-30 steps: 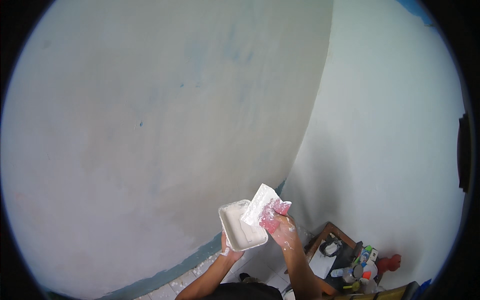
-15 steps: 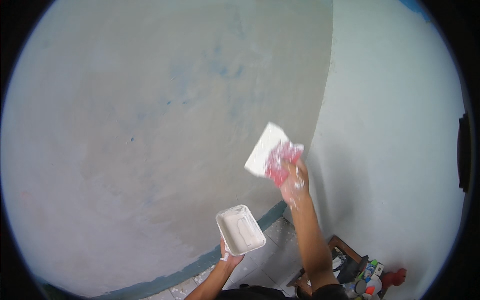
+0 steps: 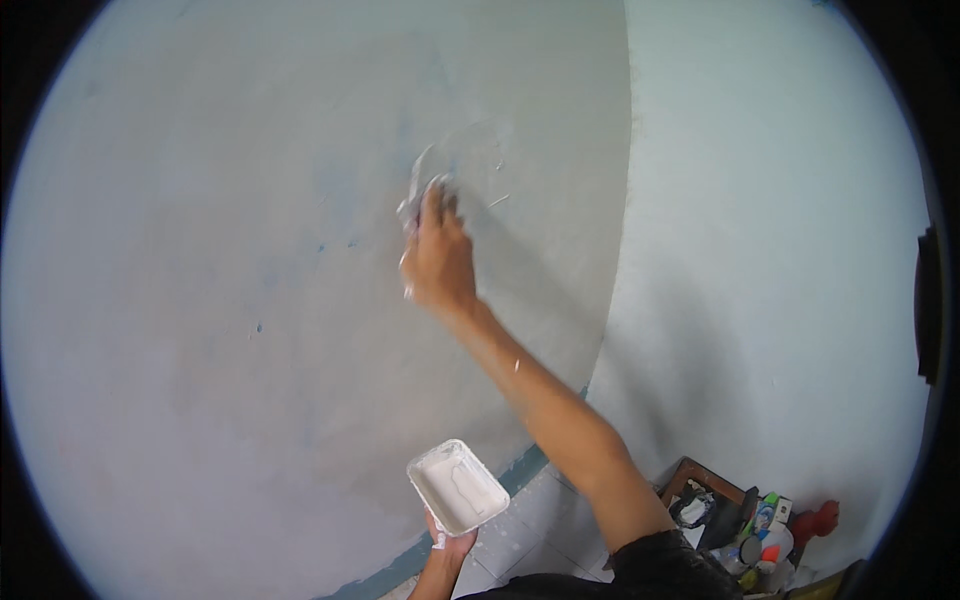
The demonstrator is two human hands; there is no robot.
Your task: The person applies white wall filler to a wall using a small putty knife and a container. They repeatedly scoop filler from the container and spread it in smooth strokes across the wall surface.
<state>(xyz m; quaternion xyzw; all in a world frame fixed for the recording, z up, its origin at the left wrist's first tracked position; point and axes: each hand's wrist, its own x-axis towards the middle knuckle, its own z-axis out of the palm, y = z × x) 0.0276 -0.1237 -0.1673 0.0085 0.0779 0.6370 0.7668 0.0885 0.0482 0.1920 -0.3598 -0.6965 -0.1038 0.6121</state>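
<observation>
right hand (image 3: 437, 262) was up on the grey wall (image 3: 200, 300), arm fully extended, fingers closed around a flat scraper blade (image 3: 418, 190) and pressing it against the plaster. blade mostly hidden behind the fingers, only its pale edge showed above and left of the knuckles. a fresh lighter smear of filler (image 3: 470, 150) sat on the wall just beside the blade, up and to the right, with a couple of short ridges in it. left hand (image 3: 450, 545) was low near the bottom edge, cupping a white rectangular foam tray (image 3: 456, 487) from underneath, fingers curled under the base, thumb side not visible. tray held tilted, with white filler coating its inside. tray and scraper were well apart. wall corner ran down the middle right; the adjoining wall (image 3: 780, 250) was paler. a teal baseboard strip (image 3: 525, 465) ran along the bottom of the grey wall. at the corner floor, lower right, sat a dark wooden box (image 3: 700, 480) with mixed bottles and clutter (image 3: 765, 535) beside it.
</observation>
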